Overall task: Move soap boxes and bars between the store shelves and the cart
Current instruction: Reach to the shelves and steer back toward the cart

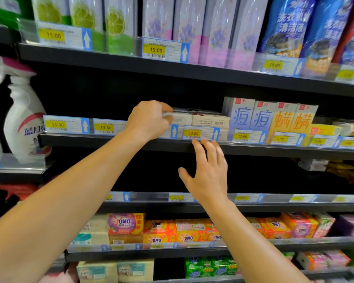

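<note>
Far left: a spray bottle [24, 119] stands on its own lower ledge, well apart from my work. No cart is in view.

Middle shelf [114, 142], left part: bare behind two price tags [66, 124]. My left hand [149, 121] reaches over the shelf lip and grips the end of a white soap box [181, 117], thumb on top, fingers curled under its front edge. That box sits at the left end of a short row, touching a second white box [211, 119] to its right. Whether I am placing it or taking it I cannot tell.

My right hand [207, 170] is open, fingers spread, tips just under the shelf edge below the 13.90 tag [193, 133]. It holds nothing.

Right of the white boxes stand blue boxes [251, 117] and orange boxes [292, 121], upright, packed side by side.

Risks, as I judge them:
- The grip is at one end only. The box may swing down or slip as it clears the shelf lip.
- The clear tag strip stands proud at the front. A low pull may catch the box on it and dislodge a tag.
- The neighbouring white box touches mine. Dragging sideways may pull it forward off the shelf.
- My right hand is below the edge, not under the box. It is poorly placed to catch a drop.
</note>
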`<state>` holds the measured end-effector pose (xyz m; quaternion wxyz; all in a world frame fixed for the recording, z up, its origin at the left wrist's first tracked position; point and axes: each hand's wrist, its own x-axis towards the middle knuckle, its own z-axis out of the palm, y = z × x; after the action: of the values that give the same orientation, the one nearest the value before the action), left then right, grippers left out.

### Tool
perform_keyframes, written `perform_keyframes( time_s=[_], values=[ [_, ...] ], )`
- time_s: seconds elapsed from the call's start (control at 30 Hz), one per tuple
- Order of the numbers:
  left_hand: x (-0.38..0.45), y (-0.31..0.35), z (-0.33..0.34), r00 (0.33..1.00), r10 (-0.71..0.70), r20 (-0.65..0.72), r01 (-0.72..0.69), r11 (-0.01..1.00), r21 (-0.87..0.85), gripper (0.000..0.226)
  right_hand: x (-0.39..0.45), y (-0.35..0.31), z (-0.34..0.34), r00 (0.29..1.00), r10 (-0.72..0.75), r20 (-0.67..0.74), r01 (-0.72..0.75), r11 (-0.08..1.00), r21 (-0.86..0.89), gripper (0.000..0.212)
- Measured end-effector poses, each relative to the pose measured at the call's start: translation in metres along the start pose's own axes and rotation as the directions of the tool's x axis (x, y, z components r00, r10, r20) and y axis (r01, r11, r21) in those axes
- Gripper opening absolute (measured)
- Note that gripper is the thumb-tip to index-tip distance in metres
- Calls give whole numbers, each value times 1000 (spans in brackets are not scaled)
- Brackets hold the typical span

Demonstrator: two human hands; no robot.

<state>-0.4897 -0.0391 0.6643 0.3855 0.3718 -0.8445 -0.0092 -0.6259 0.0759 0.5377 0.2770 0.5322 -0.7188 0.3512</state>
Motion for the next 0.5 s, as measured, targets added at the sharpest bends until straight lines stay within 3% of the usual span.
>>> perform_keyframes(
  time_s=[0.27,0.5],
  values=[
    [-2,0,1,999,17,28,-18,998,62,24,0,-1,-3,999,10,42,-9,1000,-17,78],
    [-17,-5,8,993,119,8,-119,982,149,63,0,-6,-16,991,9,135,0,998,-64,81]
  ],
)
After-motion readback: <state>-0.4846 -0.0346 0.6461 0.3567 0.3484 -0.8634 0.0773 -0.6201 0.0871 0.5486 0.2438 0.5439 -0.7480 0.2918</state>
